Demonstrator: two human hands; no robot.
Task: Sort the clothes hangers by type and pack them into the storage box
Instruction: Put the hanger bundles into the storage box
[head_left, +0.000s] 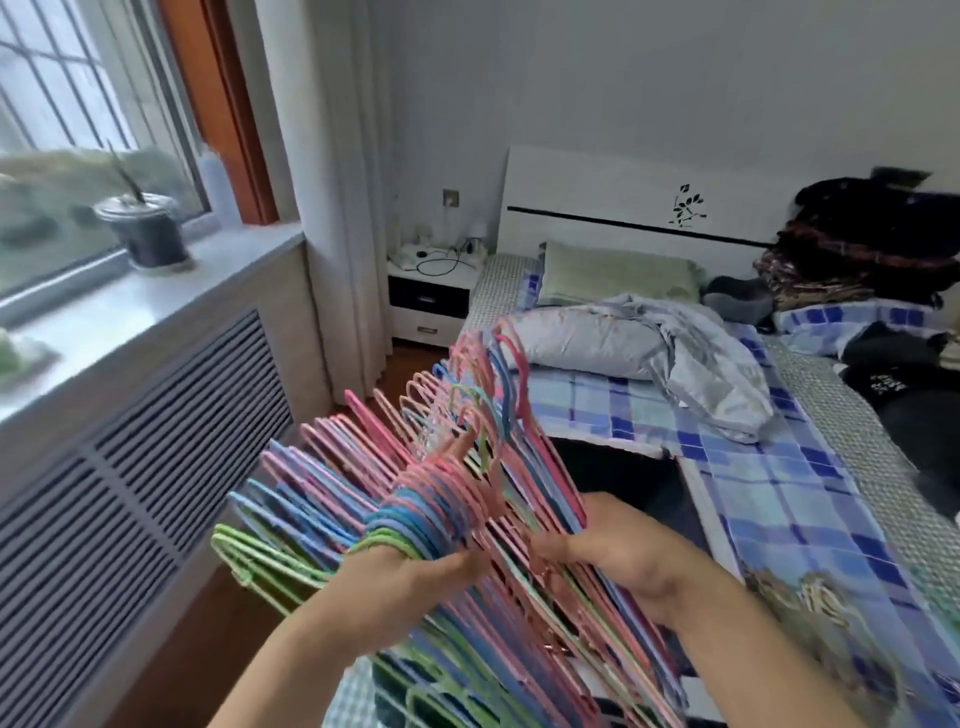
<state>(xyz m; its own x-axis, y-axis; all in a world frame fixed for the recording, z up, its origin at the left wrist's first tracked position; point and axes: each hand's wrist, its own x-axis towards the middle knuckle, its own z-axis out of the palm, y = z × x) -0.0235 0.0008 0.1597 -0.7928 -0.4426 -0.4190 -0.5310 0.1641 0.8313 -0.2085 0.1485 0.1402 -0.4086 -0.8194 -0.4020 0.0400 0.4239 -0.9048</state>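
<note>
1. Filling the right half of the view, the bed (810, 499) carries a blue checked sheet, a green pillow (618, 278), a crumpled grey quilt (675, 358) and a dark pile of clothes (862, 244) against the white headboard (623, 208).
2. Along the left runs the windowsill (130, 306) over a slatted radiator cover (156, 431); a dark pot (150, 228) stands on the sill, with a white curtain (332, 208) hanging at its far end.
3. A white nightstand (431, 296) with cables on top sits between curtain and bed.
4. A thick bundle of thin hangers (415, 509) in pink, blue and green is held up in front of the person, between sill and bed, its hooks fanned upward and hiding the floor and the bed's near corner.
5. The left hand (415, 571) grips the bundle from below at its gathered necks; the right hand (608, 540) clasps the pink hangers on the bundle's right side, fingers curled among them.
6. No storage box can be made out.
</note>
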